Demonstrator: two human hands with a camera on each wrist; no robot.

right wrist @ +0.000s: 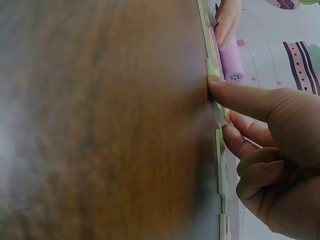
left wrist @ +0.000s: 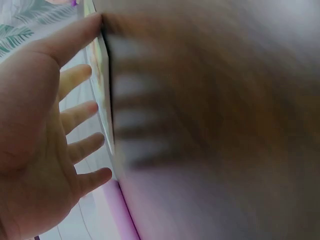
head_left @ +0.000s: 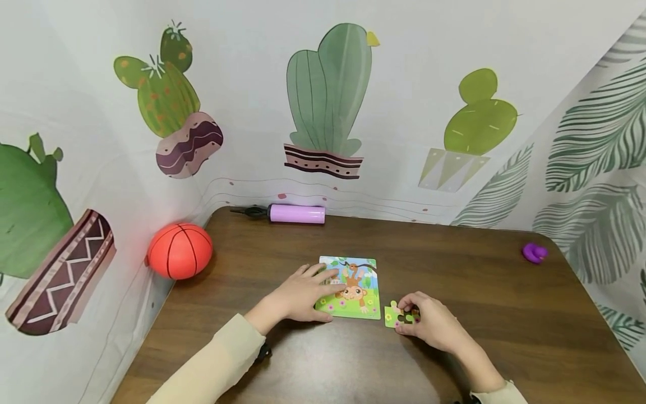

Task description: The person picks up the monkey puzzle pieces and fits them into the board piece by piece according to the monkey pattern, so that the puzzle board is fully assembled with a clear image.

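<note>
A square monkey picture [head_left: 370, 303], brightly coloured, lies flat on the wooden table. My left hand [head_left: 303, 292] rests over its left side with the fingers spread; the left wrist view shows the straight fingers [left wrist: 82, 117] and the thumb at the picture's edge. Just right of the picture are green jigsaw puzzle pieces [head_left: 390, 320] with knobs and flower prints. My right hand [head_left: 434, 322] pinches at one of them between thumb and curled fingers. Seen edge-on in the right wrist view, the thumb [right wrist: 240, 95] touches a thin piece, and more pieces [right wrist: 221, 170] lie nearby; the hand partly hides them.
A red ball [head_left: 180, 251] sits at the table's left edge. Along the back edge lies a pink-purple hand pump [head_left: 298, 214] with a black nozzle. A small purple rubber duck [head_left: 534, 253] is at the far right. A printed cloth [head_left: 242, 101] hangs behind the table [head_left: 454, 258].
</note>
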